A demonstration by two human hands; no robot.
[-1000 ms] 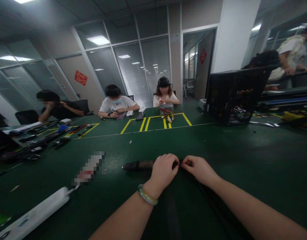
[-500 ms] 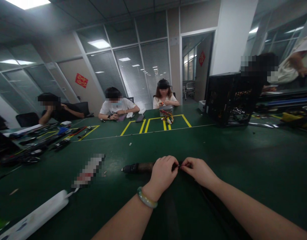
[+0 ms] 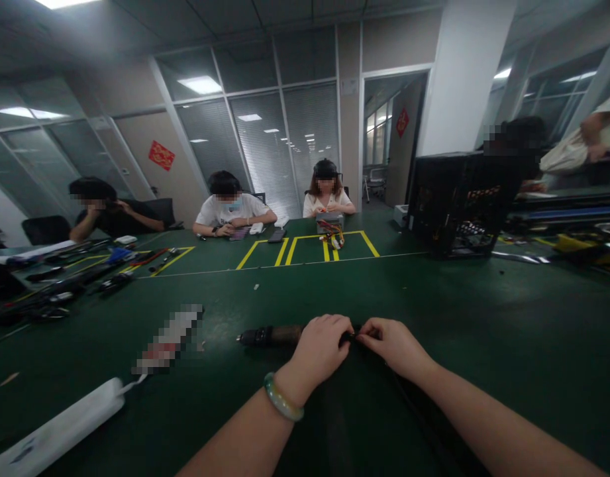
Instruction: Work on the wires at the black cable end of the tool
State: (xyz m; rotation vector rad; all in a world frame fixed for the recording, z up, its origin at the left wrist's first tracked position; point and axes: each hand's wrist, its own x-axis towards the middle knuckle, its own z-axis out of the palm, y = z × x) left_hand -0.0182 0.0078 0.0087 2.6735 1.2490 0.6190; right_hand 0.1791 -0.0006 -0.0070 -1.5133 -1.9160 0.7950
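A dark electric screwdriver (image 3: 279,335) with a tapered black nose lies on the green table, its tip pointing left. My left hand (image 3: 322,348) is closed over its rear part, thumb and fingers meeting at the tail end. Close against those fingertips, my right hand (image 3: 394,344) pinches at the same spot; the small dark part between the two hands is too hidden to name. A dark cord (image 3: 408,397) runs from under my right hand toward the lower right.
A white power strip (image 3: 61,424) and a blurred-out flat item (image 3: 170,341) lie to the left. Tools and cables (image 3: 71,285) cluster beyond them. A black computer case (image 3: 458,205) stands at the back right. Several people sit around the table's far side; one has a grey power supply (image 3: 329,222).
The view has shifted slightly. Both hands remain together at the screwdriver's tail end, with little visible change in their grip.
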